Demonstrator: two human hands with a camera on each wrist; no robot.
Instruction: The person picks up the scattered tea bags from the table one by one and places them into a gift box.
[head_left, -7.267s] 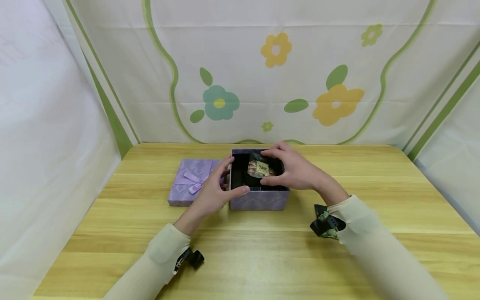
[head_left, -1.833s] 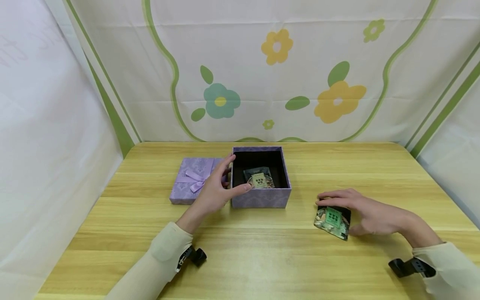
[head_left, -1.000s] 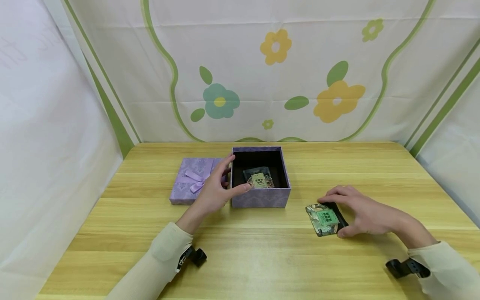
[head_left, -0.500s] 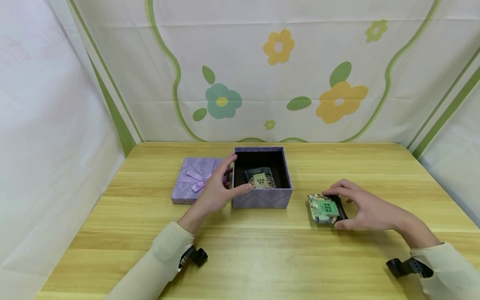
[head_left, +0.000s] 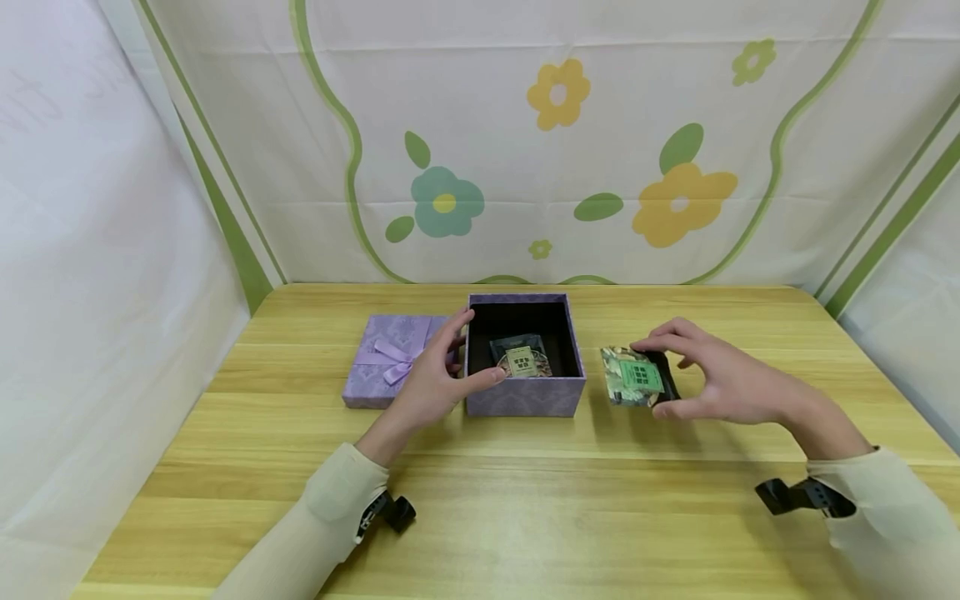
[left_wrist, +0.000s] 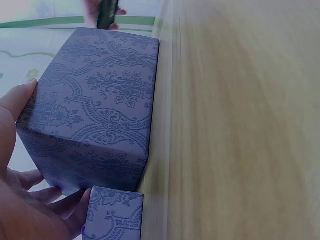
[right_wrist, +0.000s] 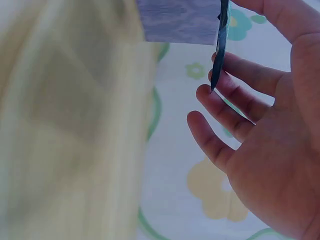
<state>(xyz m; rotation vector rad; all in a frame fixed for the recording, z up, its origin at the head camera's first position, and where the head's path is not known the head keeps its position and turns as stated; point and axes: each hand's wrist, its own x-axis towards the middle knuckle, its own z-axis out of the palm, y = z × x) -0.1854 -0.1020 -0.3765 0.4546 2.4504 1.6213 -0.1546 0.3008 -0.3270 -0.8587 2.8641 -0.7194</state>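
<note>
An open purple gift box (head_left: 525, 398) with a black inside stands mid-table. My left hand (head_left: 431, 383) holds it at the left side, thumb at the front rim, fingers round the side wall. In the left wrist view the fingers lie around the corner of the box (left_wrist: 100, 90). Inside lies a flat dark sachet (head_left: 519, 361) with a pale yellow label. To the right of the box, my right hand (head_left: 723, 383) pinches a green-labelled sachet (head_left: 637, 377) by its black end, thumb below and fingers above. The right wrist view shows this sachet (right_wrist: 219, 55) edge-on.
The purple box lid (head_left: 382, 354), tied with a ribbon bow, lies left of the box and is partly hidden by the left hand. Wooden tabletop (head_left: 525, 508) extends around them. A white curtain (head_left: 487, 125) with printed flowers hangs behind.
The right hand regripped the green-labelled sachet by its black end, then raised it off the table and brought it closer to the box. The left hand and box have stayed in place.
</note>
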